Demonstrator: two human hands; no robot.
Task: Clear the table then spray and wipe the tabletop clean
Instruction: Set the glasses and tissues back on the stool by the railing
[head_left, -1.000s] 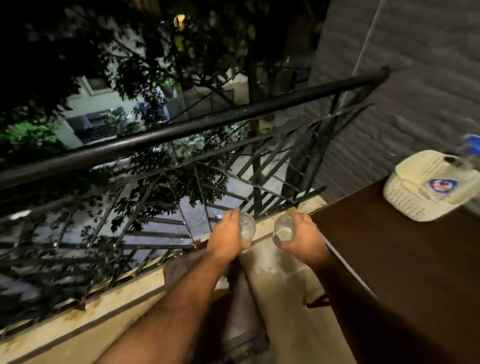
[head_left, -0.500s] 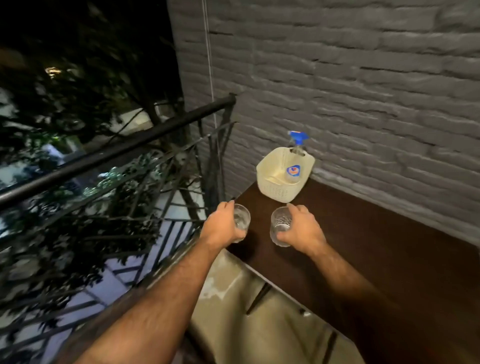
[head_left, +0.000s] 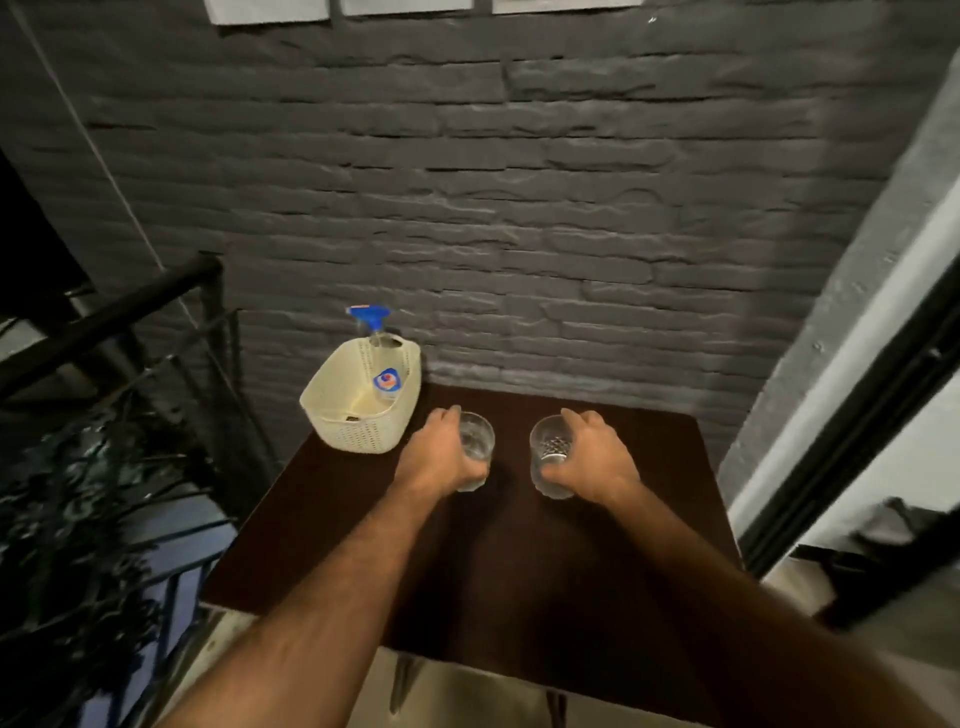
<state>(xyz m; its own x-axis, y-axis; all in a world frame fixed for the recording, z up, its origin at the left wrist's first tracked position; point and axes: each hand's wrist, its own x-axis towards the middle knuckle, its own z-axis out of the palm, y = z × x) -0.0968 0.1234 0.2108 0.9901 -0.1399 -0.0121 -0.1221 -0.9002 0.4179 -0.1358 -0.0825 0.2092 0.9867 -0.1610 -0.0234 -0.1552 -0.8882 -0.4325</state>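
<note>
Dark brown table (head_left: 467, 571) against a grey brick wall (head_left: 519, 208), black railing (head_left: 104, 317) at nine o'clock. Left hand (head_left: 434, 457) curled round a clear glass (head_left: 475, 447), glass at three o'clock of the palm. Right hand (head_left: 595, 460) gripping a second glass (head_left: 550, 457), glass at nine o'clock of the palm. Glasses side by side, apart, over the tabletop; resting or lifted, cannot tell. Cream basket (head_left: 358, 421) at ten o'clock of the left hand, on the table's far corner, with a blue-topped spray bottle (head_left: 382, 358) upright inside.
</note>
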